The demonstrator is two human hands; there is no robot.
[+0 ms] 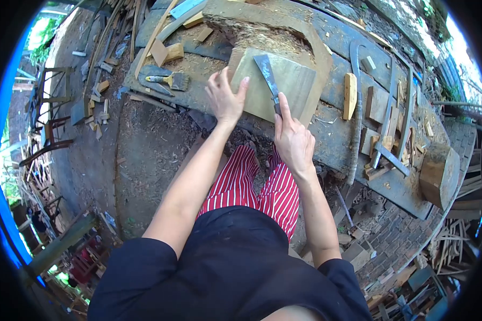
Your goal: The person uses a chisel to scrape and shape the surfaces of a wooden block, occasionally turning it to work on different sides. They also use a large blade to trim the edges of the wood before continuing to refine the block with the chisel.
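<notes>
A square, pale wooden board (300, 85) lies on a thick, rough-hewn wooden block (322, 53) on the workbench. In my right hand (295, 140) is the dark handle of a broad-bladed knife (266, 73), my index finger stretched along it. The blade widens toward its far end and lies over the middle of the board. My left hand (226, 99) is at the board's left edge, fingers spread and holding nothing, the thumb overlapping the board in this view.
Left of the block, a paintbrush (171, 80) lies on the workbench (337, 125) among wood offcuts. To the right are a yellowish wood block (350, 96), a long curved bar (356, 115), several saw-like frames and a chunky wooden block (439, 175). Wood scraps litter the ground.
</notes>
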